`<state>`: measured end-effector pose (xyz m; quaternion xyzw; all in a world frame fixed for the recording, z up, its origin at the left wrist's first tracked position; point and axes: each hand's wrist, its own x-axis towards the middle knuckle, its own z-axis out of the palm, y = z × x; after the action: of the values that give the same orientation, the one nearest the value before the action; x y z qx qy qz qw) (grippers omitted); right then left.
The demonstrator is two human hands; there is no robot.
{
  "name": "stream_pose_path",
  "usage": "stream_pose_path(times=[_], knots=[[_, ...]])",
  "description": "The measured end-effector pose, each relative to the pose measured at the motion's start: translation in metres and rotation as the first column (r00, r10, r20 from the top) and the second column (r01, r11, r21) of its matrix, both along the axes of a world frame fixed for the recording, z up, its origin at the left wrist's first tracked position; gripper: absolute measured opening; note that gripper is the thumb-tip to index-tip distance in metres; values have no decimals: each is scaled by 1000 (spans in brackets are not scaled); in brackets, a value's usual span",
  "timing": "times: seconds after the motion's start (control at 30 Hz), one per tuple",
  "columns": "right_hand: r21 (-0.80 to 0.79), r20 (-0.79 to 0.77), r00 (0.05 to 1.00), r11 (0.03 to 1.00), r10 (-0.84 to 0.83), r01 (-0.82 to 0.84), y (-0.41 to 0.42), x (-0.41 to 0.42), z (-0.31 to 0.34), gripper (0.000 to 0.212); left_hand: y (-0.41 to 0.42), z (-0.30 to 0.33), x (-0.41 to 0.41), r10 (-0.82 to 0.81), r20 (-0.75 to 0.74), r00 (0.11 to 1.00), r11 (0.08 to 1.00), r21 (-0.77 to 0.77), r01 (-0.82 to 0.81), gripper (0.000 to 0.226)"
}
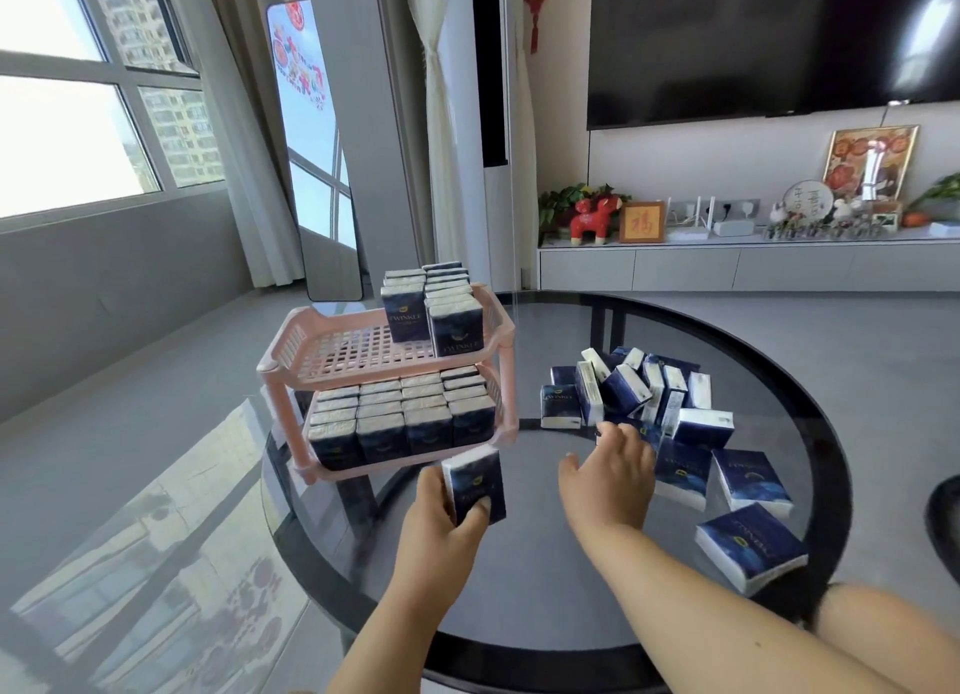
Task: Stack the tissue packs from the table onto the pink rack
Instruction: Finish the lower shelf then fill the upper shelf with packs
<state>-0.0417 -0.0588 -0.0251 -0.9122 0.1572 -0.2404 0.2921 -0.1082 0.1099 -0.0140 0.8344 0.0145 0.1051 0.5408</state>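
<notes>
One cam only, head-mounted, wide-angle w/ curved edges, so no second view to overlap. Looks fwd and down across the round glass table (779,381), from above and close in. Both forearms enter from the bottom edge; left hand (441,517) and right hand (608,480) sit low-centre, near the lens. Pink rack (291,350) left of centre, mid-distance. Farther back, window upper left, TV (753,44) upper right, wall cabinet (727,267) beneath it
</notes>
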Motion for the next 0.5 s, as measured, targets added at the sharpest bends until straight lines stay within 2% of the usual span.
stream_pose_path(times=[0.07,0.13,0.23,0.3,0.4,0.5], knots=[[-117,-130,990,993,-46,31,-3,5,3,48,1,-1,2,-1,-11,1000,999,-50,0,29],[-231,-161,984,972,-82,43,-8,11,11,44,3,-2,4,-7,-21,1000,995,-97,5,39],[-375,-282,952,927,-119,5,-23,22,19,54,4,-4,6,-17,-25,1000,988,-152,13,49],[-427,-376,914,904,-154,-23,-32,26,21,61,3,-2,6,-19,-17,1000,987,-157,16,38],[-477,-400,901,878,-170,-47,-36,27,24,62,2,-1,6,-5,-18,1000,984,-178,2,21],[-433,-406,907,898,-115,-81,-29,16,25,64,3,-2,7,14,-5,1000,982,-190,-15,11]])
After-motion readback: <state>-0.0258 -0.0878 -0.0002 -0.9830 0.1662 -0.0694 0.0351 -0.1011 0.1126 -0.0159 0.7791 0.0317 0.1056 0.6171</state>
